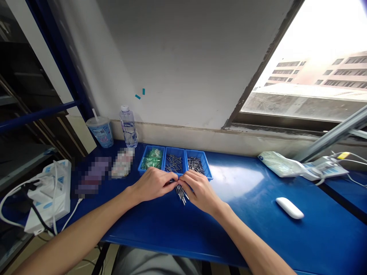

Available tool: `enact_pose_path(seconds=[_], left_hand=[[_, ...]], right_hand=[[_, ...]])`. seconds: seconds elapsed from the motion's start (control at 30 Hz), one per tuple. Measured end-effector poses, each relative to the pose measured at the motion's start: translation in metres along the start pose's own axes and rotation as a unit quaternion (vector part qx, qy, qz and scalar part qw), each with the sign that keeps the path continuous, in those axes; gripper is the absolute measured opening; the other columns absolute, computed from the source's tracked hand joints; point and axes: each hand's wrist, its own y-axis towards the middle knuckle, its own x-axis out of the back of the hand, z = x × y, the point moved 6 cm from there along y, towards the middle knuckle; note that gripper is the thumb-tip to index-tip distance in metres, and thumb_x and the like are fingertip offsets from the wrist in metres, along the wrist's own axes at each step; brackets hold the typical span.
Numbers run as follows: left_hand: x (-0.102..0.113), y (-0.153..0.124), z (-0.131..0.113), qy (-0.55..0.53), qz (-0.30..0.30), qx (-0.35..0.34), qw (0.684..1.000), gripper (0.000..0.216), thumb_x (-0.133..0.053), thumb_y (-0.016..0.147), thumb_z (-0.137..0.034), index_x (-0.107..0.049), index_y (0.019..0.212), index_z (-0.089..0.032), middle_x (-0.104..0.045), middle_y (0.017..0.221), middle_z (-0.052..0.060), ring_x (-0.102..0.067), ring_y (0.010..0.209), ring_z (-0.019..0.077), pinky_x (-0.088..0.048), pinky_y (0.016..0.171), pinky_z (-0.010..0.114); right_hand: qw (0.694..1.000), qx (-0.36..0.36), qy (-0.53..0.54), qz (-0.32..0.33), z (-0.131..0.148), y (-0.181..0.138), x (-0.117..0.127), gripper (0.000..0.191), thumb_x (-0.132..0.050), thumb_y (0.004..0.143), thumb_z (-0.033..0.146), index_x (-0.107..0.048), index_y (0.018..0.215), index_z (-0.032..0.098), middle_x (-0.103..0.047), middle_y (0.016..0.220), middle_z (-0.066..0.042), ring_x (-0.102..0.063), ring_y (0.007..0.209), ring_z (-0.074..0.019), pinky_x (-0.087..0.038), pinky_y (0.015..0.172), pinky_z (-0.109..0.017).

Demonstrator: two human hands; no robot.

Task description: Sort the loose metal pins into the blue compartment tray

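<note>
Just before the middle blue tray (pixel 174 152), the left hand (pixel 153 183) and right hand (pixel 199 189) pinch small metal pins (pixel 181 193) together.

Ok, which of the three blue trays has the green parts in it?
The left tray, the one nearest the water bottle. Its contents are green, while the middle tray and the right tray both hold grey metal pins.

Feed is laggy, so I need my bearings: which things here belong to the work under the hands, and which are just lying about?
In hand: left hand, right hand, metal pins between them, three blue trays behind.
Lying about: water bottle, lidded cup, power strip, white oval device.
</note>
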Motion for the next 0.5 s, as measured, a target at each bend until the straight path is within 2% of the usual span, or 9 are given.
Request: enact_pose_path(seconds=[0.1,0.23,0.37,0.5], left_hand=[[-0.0007,-0.0011,0.0033,0.003,-0.008,0.016,1.0,0.019,-0.061,0.107,-0.036,-0.071,0.108,-0.02,-0.074,0.068,-0.004,-0.07,0.056,0.014,-0.043,0.056,0.024],[0.001,-0.0013,0.0054,0.007,-0.012,0.024,1.0,0.02,-0.059,0.108,-0.034,-0.073,0.108,-0.021,-0.08,0.082,-0.001,-0.076,0.068,0.0163,-0.047,0.062,0.024],[0.0017,0.0,0.0039,-0.004,0.0,0.022,1.0,0.018,-0.058,0.107,-0.03,-0.073,0.107,-0.02,-0.081,0.091,0.0,-0.078,0.077,0.0174,-0.051,0.067,0.025],[-0.0007,-0.0004,0.0024,-0.013,0.015,0.023,1.0,0.018,-0.056,0.107,-0.029,-0.072,0.109,-0.02,-0.081,0.093,0.001,-0.078,0.08,0.0172,-0.052,0.07,0.026]], right_hand=[[1.0,0.003,0.001,-0.021,-0.0013,-0.0004,0.002,0.025,-0.041,0.113,0.021,-0.059,0.096,0.021,-0.064,0.083,-0.004,-0.056,0.072,-0.0177,-0.046,0.067,-0.032],[0.998,0.005,0.009,-0.057,-0.001,-0.0004,0.0069,0.017,-0.044,0.111,0.017,-0.059,0.106,0.022,-0.068,0.093,-0.005,-0.062,0.077,-0.0179,-0.05,0.07,-0.031],[0.998,0.007,0.007,-0.063,0.001,0.0003,0.0089,0.016,-0.045,0.11,0.015,-0.059,0.107,0.022,-0.068,0.095,-0.005,-0.064,0.079,-0.018,-0.052,0.07,-0.03],[0.998,0.013,0.007,-0.06,0.0028,0.0004,0.0081,0.017,-0.045,0.11,0.016,-0.06,0.107,0.022,-0.068,0.094,-0.006,-0.064,0.078,-0.0174,-0.053,0.07,-0.03]])
